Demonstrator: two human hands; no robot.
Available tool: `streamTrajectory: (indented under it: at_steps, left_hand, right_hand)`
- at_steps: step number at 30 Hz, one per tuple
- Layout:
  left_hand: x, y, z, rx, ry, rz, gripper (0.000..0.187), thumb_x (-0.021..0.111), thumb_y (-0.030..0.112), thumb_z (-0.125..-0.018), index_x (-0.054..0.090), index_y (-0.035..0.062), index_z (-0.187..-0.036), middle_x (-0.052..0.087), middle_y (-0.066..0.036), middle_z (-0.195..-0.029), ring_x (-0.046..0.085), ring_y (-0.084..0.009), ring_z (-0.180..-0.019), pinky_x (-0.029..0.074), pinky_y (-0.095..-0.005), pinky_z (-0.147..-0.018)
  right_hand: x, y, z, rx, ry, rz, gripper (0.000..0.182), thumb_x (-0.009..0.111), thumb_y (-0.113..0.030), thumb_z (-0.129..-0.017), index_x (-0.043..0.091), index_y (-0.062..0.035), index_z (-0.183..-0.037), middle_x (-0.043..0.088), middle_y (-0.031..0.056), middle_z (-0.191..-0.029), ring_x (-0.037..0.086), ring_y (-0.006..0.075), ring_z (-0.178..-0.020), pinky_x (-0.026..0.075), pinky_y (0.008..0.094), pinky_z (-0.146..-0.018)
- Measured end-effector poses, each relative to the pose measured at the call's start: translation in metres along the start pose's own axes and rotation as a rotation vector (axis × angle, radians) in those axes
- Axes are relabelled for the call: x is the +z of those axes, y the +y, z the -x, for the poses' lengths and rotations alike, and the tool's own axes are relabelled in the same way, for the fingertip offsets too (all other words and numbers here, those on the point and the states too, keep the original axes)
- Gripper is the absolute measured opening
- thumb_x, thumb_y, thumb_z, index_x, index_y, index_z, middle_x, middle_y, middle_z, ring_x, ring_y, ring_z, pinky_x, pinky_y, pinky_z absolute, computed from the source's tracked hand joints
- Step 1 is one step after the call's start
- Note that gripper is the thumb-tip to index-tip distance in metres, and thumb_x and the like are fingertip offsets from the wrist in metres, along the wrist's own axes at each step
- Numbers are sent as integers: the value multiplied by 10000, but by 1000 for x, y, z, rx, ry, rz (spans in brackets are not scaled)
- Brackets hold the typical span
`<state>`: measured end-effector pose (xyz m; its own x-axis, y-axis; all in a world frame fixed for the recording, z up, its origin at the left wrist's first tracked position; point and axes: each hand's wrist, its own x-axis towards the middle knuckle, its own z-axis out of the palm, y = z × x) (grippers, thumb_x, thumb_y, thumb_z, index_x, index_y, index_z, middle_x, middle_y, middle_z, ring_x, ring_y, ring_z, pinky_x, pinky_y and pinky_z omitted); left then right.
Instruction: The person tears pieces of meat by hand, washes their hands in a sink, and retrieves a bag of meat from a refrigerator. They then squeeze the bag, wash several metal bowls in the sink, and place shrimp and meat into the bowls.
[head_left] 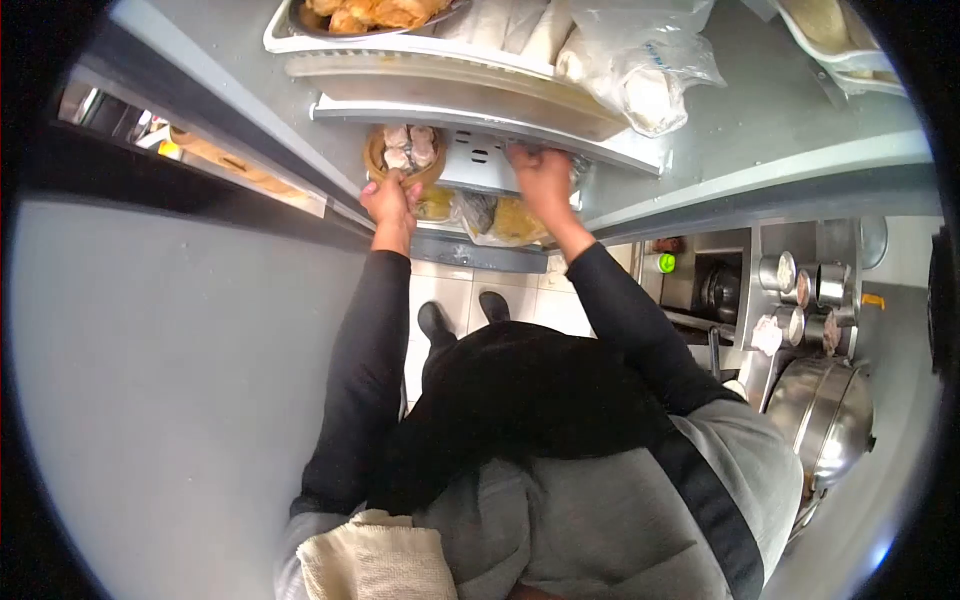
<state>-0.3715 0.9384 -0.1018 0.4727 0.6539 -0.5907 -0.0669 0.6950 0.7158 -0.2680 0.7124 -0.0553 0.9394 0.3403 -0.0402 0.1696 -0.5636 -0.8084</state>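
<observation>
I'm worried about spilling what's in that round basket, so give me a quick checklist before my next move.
1. Left hand on the round basket: ok, it grips the near rim.
2. Pale food pieces inside the basket: ok, none seen over the rim.
3. Right hand contact: cannot tell; its fingertips are blurred.
4. Basket clear of the plastic-wrapped bag lower down: cannot tell from this angle.
5. Clear plastic bag on the upper shelf tucked in: not ok, it hangs over the front edge.
</observation>
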Motion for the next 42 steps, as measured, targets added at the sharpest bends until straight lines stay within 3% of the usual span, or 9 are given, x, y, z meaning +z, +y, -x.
streamTrajectory:
  at_steps: [4, 7, 16, 19, 20, 26, 34, 38, 42]
  left_hand:
    - [-14, -9, 5, 75, -117, 136, 739, 691, 26, -822, 185, 103, -1354, 502, -248, -1175, 645, -346, -881, 610, -359, -673]
    - [-34, -4, 32, 8, -92, 77, 718, 687, 101, -860, 195, 83, -1384, 516, -200, -1167, 639, -335, -918, 597, -355, -710]
    - [-234, -72, 144, -313, -110, -315, 367, 580, 291, -930, 572, 37, -1196, 636, -83, -1004, 633, -173, -860, 529, -291, -777]
    - [-229, -69, 153, -291, -193, -444, 422, 575, 305, -935, 554, 36, -1259, 644, -97, -1065, 632, -181, -926, 513, -301, -839]
    - [-220, -65, 155, -302, -308, -446, 450, 572, 313, -938, 538, 37, -1291, 641, -102, -1101, 627, -189, -971, 501, -309, -874]
    - [-148, -50, 156, -297, -649, -293, 570, 602, 359, -938, 430, 75, -1401, 609, -116, -1211, 596, -225, -1111, 491, -378, -948]
    - [-66, -90, 180, -476, -827, 244, 942, 585, 577, -900, -97, 371, -1516, 64, -91, -1592, 260, -368, -1410, 398, -699, -947]
    - [-115, -135, 191, -520, -783, 271, 858, 531, 577, -928, -66, 383, -1514, 71, -64, -1591, 267, -370, -1409, 379, -722, -951]
    - [-184, -158, 212, -702, -705, 355, 754, 501, 574, -942, 83, 316, -1513, 249, -76, -1539, 350, -374, -1372, 404, -681, -968]
  right_hand:
    - [-31, 5, 9, -140, 118, 830, 928, 698, -696, -698, 537, -5, -1296, 502, 269, -1358, 490, 403, -1249, 366, 590, -1011]
    - [-17, 41, -19, -79, 36, 858, 876, 653, -718, -712, 526, -153, -1369, 486, 227, -1401, 423, 417, -1315, 307, 615, -1046]
    - [-5, 111, -84, -862, 387, 865, 333, 486, -305, -955, 680, -50, -1047, 680, 181, -990, 655, 383, -892, 505, 496, -807]
    - [-26, 59, -56, -840, 467, 716, 299, 491, -267, -952, 671, -44, -1036, 678, 174, -1000, 649, 378, -912, 496, 498, -829]
    - [-29, 56, -45, -663, 413, 1176, 288, 557, -263, -919, 668, -45, -1070, 680, 177, -1045, 645, 371, -947, 486, 462, -869]
    - [-41, -11, 19, -182, 253, -178, 239, 672, -131, -804, 695, 24, -983, 710, 154, -932, 658, 257, -844, 487, 357, -825]
    - [-27, -34, 139, -83, -160, -64, 95, 615, 2, -810, 701, -11, -850, 648, 7, -704, 532, 62, -643, 434, 253, -575]
    - [-17, -32, 176, -151, -423, -59, 126, 598, 73, -761, 678, -24, -759, 652, 38, -694, 565, 76, -677, 457, 266, -596]
    - [34, -12, 202, -266, -620, -39, 260, 571, 120, -691, 720, -45, -825, 694, 149, -789, 663, 260, -699, 522, 371, -652]
